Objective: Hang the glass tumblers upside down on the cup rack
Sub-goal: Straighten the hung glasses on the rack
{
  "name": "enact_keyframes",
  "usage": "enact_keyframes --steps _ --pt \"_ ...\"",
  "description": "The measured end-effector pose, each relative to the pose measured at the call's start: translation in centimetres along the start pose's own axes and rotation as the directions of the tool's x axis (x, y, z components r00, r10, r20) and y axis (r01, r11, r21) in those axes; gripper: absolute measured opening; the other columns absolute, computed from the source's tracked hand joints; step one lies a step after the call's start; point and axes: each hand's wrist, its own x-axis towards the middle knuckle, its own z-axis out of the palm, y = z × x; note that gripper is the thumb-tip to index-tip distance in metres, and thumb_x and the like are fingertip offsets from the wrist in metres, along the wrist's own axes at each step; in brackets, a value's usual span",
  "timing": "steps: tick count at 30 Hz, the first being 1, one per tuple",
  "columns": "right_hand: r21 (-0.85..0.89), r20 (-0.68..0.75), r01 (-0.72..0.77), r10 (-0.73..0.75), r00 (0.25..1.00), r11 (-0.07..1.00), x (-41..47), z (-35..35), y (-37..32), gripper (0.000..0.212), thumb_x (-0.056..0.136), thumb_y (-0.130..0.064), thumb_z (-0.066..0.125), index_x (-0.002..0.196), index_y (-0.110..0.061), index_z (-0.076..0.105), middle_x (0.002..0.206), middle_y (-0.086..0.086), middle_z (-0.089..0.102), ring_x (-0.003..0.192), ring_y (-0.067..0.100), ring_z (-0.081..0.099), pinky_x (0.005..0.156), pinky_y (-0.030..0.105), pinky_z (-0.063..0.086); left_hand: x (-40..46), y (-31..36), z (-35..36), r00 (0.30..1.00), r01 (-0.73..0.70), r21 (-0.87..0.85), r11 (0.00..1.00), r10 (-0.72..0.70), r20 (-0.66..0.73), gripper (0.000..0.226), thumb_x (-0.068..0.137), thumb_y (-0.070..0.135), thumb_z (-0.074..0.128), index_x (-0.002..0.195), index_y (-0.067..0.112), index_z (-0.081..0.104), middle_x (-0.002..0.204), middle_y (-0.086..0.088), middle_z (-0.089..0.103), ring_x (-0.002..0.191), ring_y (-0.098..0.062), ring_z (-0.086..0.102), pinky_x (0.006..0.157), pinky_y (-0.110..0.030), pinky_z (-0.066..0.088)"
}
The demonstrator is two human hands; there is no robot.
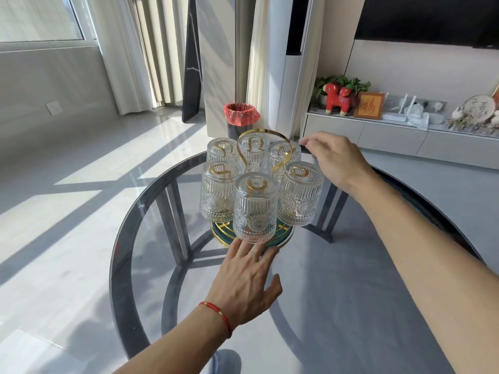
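A gold wire cup rack (270, 134) with a round green and gold base (283, 237) stands on the round glass table (140, 238). Several ribbed glass tumblers hang upside down on its prongs; the nearest tumbler (255, 209) faces me, another tumbler (301, 197) is to its right. My left hand (247, 282) lies open, palm down, with its fingertips at the front edge of the base, under the nearest tumbler. My right hand (334, 157) hovers beside the rack's top handle at the right, fingers loosely apart, holding nothing.
A black bin with a red liner (241, 116) stands on the floor behind the table. A low white cabinet (391, 134) with a red toy, a plant and a frame runs along the right wall. Curtains hang at the back.
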Motion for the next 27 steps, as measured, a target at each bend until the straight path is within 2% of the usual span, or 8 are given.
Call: enact_keyframes --steps 3,5,9,11,15,19,23,27 --pt "0.057 0.100 -0.098 0.092 0.991 0.994 3.1 0.6 -0.8 0.027 0.101 -0.032 0.057 0.117 -0.023 0.076 0.120 -0.002 0.070 0.109 0.016 0.061 0.091 0.039 0.051 0.0 0.1 0.0 1.000 0.004 -0.012 1.000 -0.004 -0.011 0.042 0.089 0.043 0.058 0.123 0.019 0.066 0.128 -0.003 0.063 0.115 -0.028 0.055 0.108 -0.040 0.034" --pt "0.065 0.178 -0.208 0.193 0.965 0.976 4.6 1.0 -1.3 0.024 0.096 -0.035 0.064 0.113 -0.022 0.075 0.121 0.005 0.070 0.099 0.018 0.061 0.078 0.036 0.052 0.0 0.1 0.1 1.000 0.008 -0.015 1.000 -0.008 -0.014 0.041 0.088 0.043 0.057 0.121 0.020 0.067 0.127 -0.003 0.063 0.114 -0.028 0.055 0.108 -0.041 0.035" --pt "0.033 0.317 -0.319 0.293 0.902 0.947 6.0 1.7 -1.4 0.014 0.092 -0.037 0.075 0.101 -0.025 0.075 0.096 -0.001 0.067 0.079 0.015 0.055 0.063 0.028 0.047 0.0 0.1 0.1 1.000 0.008 -0.023 1.000 -0.009 -0.019 0.040 0.088 0.044 0.057 0.118 0.021 0.067 0.125 -0.002 0.063 0.113 -0.027 0.054 0.108 -0.042 0.037" --pt "0.060 0.315 -0.340 0.306 0.899 0.938 6.2 1.9 -1.1 0.004 0.093 -0.035 0.075 0.090 -0.032 0.073 0.090 -0.004 0.065 0.077 0.013 0.053 0.061 0.027 0.046 0.0 0.0 0.1 1.000 0.011 -0.028 1.000 -0.012 -0.019 0.040 0.088 0.044 0.057 0.118 0.021 0.067 0.124 -0.002 0.063 0.113 -0.027 0.054 0.109 -0.042 0.038" --pt "0.099 0.278 -0.380 0.341 0.898 0.920 6.5 2.1 -0.6 0.003 0.090 -0.031 0.077 0.092 -0.030 0.077 0.092 0.000 0.070 0.075 0.016 0.055 0.045 0.019 0.044 0.0 0.0 0.2 1.000 -0.001 -0.035 0.999 0.000 -0.028 0.039 0.088 0.043 0.056 0.119 0.022 0.066 0.122 -0.002 0.063 0.111 -0.027 0.054 0.108 -0.042 0.038" --pt "0.124 0.261 -0.393 0.353 0.899 0.911 6.8 2.3 -0.1 0.002 0.090 -0.030 0.076 0.092 -0.031 0.076 0.099 0.001 0.073 0.081 0.018 0.061 0.061 0.026 0.050 -0.1 0.0 0.3 0.999 -0.008 -0.031 0.999 0.007 -0.044 0.039 0.087 0.043 0.056 0.118 0.022 0.066 0.122 -0.002 0.063 0.110 -0.026 0.053 0.107 -0.041 0.034" --pt "0.107 0.200 -0.385 0.360 0.911 0.917 7.1 2.4 0.6 0.006 0.094 -0.036 0.072 0.090 -0.033 0.074 0.096 -0.006 0.072 0.075 0.013 0.061 0.056 0.025 0.045 0.0 -0.1 0.5 0.998 -0.013 -0.043 0.999 0.010 -0.063 0.038 0.085 0.042 0.058 0.117 0.022 0.067 0.120 -0.002 0.064 0.109 -0.027 0.053 0.107 -0.040 0.033" --pt "0.110 0.166 -0.396 0.375 0.912 0.912 7.2 2.2 1.1 0.025 0.093 -0.040 0.073 0.115 -0.027 0.075 0.101 -0.005 0.070 0.078 0.014 0.064 0.054 0.025 0.047 -0.1 -0.2 0.7 0.998 -0.014 -0.055 0.998 0.010 -0.068 0.038 0.084 0.041 0.059 0.115 0.021 0.066 0.117 -0.001 0.063 0.107 -0.027 0.053 0.107 -0.040 0.033"
